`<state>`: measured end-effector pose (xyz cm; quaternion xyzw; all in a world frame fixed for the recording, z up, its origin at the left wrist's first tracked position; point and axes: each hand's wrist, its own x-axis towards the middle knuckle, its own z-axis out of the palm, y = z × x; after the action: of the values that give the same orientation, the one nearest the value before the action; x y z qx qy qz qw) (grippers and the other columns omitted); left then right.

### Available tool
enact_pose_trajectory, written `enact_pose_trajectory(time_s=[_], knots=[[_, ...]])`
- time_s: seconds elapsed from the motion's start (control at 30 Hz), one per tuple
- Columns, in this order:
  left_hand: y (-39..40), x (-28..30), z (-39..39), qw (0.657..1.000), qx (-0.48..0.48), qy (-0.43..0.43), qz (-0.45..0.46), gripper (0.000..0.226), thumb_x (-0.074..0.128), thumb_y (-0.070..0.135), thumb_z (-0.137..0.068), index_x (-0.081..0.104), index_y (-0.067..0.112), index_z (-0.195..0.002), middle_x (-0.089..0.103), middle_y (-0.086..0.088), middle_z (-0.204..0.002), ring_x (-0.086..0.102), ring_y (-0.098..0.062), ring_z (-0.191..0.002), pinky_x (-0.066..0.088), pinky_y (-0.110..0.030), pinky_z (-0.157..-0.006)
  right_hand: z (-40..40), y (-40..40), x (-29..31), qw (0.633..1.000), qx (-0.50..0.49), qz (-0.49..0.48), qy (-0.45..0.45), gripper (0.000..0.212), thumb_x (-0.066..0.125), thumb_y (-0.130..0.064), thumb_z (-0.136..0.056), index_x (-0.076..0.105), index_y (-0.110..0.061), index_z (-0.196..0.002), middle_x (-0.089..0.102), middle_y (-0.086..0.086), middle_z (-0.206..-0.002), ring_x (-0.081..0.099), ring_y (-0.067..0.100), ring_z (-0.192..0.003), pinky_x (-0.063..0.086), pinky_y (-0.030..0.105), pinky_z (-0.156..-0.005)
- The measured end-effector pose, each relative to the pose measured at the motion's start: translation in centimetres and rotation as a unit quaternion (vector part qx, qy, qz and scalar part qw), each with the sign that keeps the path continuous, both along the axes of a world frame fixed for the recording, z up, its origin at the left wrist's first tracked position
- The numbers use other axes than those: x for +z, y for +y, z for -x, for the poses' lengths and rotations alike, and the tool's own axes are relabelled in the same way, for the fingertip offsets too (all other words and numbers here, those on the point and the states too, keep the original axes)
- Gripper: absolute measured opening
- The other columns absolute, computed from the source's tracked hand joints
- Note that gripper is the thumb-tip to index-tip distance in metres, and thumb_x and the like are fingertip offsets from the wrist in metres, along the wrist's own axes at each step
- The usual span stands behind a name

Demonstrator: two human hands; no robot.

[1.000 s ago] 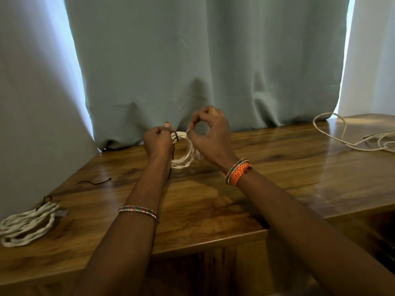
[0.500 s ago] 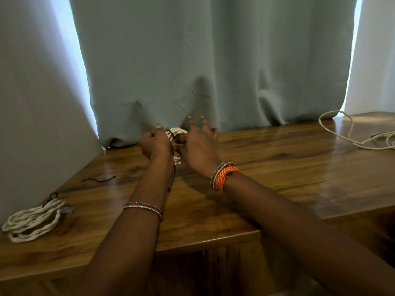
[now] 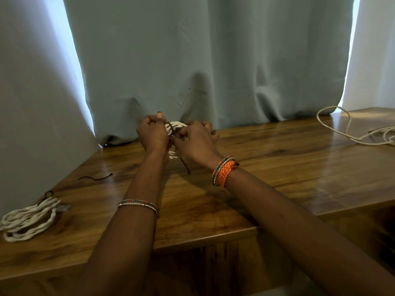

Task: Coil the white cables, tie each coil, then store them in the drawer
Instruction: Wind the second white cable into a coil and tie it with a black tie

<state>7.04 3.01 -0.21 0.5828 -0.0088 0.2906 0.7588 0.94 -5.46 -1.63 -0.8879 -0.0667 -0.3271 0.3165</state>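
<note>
Mid-frame, left hand (image 3: 152,135) grips a coiled white cable (image 3: 175,126). Right hand (image 3: 195,141) pinches the thin dark tie (image 3: 171,127) wrapped round it, above the glossy wooden table (image 3: 277,167).

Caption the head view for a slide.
Both hands, left hand and right hand, tie a dark tie around a white cable coil above the wooden table.

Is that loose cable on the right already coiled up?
No, the loose cable lies sprawled in open loops on the table, untied.

I am tying a dark tie (image 3: 170,126) around a white coil (image 3: 177,125); my right wrist is wearing an orange woven band (image 3: 224,173).
</note>
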Motion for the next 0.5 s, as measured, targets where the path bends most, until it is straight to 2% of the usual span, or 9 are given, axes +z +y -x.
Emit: enact_pose_trajectory(time_s=[0.07,0.17,0.23,0.33,0.43,0.5], knots=[[0.2,-0.2,-0.1,0.999,0.006,-0.027,-0.033,0.031,0.056,0.020,-0.091,0.050,0.018,-0.060,0.052,0.000,-0.058,0.046,-0.012,-0.048,0.037,-0.025,-0.048,0.3,0.0,0.1,1.000,0.015,-0.013,0.018,0.023,0.055,-0.033,-0.090,0.074,-0.020,-0.088,0.057,0.003,-0.117,0.034,0.027,-0.121,0.020,0.038,-0.090],[0.4,-0.5,0.0,0.994,0.031,-0.053,-0.088,0.032,0.056,0.019,-0.091,0.048,0.019,-0.059,0.051,0.002,-0.056,0.045,-0.003,-0.044,0.038,-0.027,-0.053,0.4,0.2,0.0,0.992,0.055,-0.077,0.079,0.025,0.053,-0.034,-0.091,0.071,-0.021,-0.078,0.062,0.002,-0.103,0.040,0.020,-0.112,0.025,0.036,-0.093],[0.5,-0.7,0.0,0.989,0.047,-0.065,-0.123,0.033,0.055,0.018,-0.092,0.048,0.020,-0.060,0.051,0.003,-0.056,0.045,0.003,-0.041,0.037,-0.022,-0.050,0.0,0.4,-0.2,0.982,0.082,-0.124,0.115,0.025,0.053,-0.035,-0.088,0.067,-0.023,-0.072,0.065,0.005,-0.107,0.047,0.026,-0.115,0.032,0.044,-0.102],[0.8,-0.9,0.0,0.984,0.052,-0.075,-0.151,0.032,0.054,0.019,-0.093,0.049,0.022,-0.061,0.055,0.006,-0.059,0.048,0.009,-0.043,0.036,-0.010,-0.049,0.0,0.9,-0.3,0.971,0.101,-0.171,0.136,0.019,0.054,-0.032,-0.076,0.063,-0.024,-0.061,0.065,0.011,-0.109,0.049,0.035,-0.115,0.037,0.053,-0.101],[1.2,-1.0,0.1,0.981,0.056,-0.082,-0.167,0.024,0.053,0.019,-0.094,0.054,0.013,-0.070,0.055,0.007,-0.060,0.050,0.011,-0.045,0.034,-0.005,-0.047,0.6,0.6,0.0,0.972,0.083,-0.188,0.117,0.012,0.061,-0.026,-0.078,0.071,-0.023,-0.073,0.059,0.002,-0.120,0.042,0.026,-0.119,0.032,0.042,-0.103],[1.3,-1.0,0.4,0.977,0.065,-0.093,-0.179,0.021,0.053,0.018,-0.094,0.056,0.007,-0.077,0.053,0.007,-0.058,0.049,0.010,-0.044,0.033,-0.005,-0.046,0.8,0.1,0.0,0.979,0.067,-0.173,0.087,0.012,0.063,-0.022,-0.082,0.075,-0.019,-0.082,0.050,-0.007,-0.130,0.033,0.018,-0.122,0.022,0.032,-0.094]])
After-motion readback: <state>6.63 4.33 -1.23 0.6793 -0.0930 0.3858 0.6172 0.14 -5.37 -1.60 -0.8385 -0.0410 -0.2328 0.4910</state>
